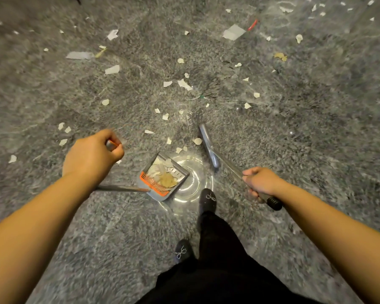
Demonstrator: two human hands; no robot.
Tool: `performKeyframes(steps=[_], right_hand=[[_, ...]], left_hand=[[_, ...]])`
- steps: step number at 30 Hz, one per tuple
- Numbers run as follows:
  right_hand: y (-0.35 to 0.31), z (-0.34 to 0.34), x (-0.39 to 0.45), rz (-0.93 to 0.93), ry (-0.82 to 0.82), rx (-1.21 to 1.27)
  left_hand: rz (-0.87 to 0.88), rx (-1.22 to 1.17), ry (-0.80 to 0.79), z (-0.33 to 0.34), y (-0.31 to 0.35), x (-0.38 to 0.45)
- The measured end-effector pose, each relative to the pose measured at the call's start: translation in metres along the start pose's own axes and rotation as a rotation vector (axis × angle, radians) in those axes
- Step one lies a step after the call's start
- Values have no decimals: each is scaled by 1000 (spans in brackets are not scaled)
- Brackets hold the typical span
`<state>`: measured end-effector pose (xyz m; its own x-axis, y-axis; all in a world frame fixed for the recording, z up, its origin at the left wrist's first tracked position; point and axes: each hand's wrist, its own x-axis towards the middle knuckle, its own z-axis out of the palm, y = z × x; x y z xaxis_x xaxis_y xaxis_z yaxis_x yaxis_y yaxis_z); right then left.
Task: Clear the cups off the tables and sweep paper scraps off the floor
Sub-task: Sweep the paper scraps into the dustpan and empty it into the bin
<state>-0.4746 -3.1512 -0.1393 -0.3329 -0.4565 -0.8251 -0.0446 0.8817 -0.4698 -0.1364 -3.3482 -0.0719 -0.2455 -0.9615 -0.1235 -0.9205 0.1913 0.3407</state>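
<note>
Head view looks straight down on my two hands at work over a grey speckled floor [53, 88]. My left hand [92, 155] is curled round the top of the dustpan's long handle, and the dustpan [162, 176], grey with an orange comb edge, sits on the floor just ahead of my right shoe [207, 199], already holding a small heap of white and tan scraps. My right hand [261, 183] grips the broom handle near its black end cap, with the broom head [207, 145] resting on the floor just beside the pan's mouth. The main risk, as I judge it, is a stroke that is too quick or too flat: the light paper would skip past the pan's lip or flutter off sideways. Tilting the pan through its long handle could also tip out what it holds. The paper scraps [184, 84] look torn, thin and small, mostly white with a few tan bits, lying scattered widely ahead and to both sides, a few close to the pan's mouth. Much of the floor remains to be swept. No cups or tables are in view.
</note>
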Motion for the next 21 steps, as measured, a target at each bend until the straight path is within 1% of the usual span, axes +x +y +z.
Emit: performKeyframes(steps=[5, 9, 15, 18, 21], right_hand=[[-43, -10, 52, 43, 13, -52], [-87, -18, 89, 24, -3, -269], [-145, -15, 119, -13, -165, -559], [-158, 4, 120, -69, -255, -716], [-163, 20, 115, -121, -330, -783]], left_hand=[[7, 91, -36, -1, 2, 40], [56, 142, -75, -1, 10, 82], [38, 206, -90, 4, 15, 117], [38, 211, -87, 3, 18, 125], [41, 214, -83, 1, 23, 130]])
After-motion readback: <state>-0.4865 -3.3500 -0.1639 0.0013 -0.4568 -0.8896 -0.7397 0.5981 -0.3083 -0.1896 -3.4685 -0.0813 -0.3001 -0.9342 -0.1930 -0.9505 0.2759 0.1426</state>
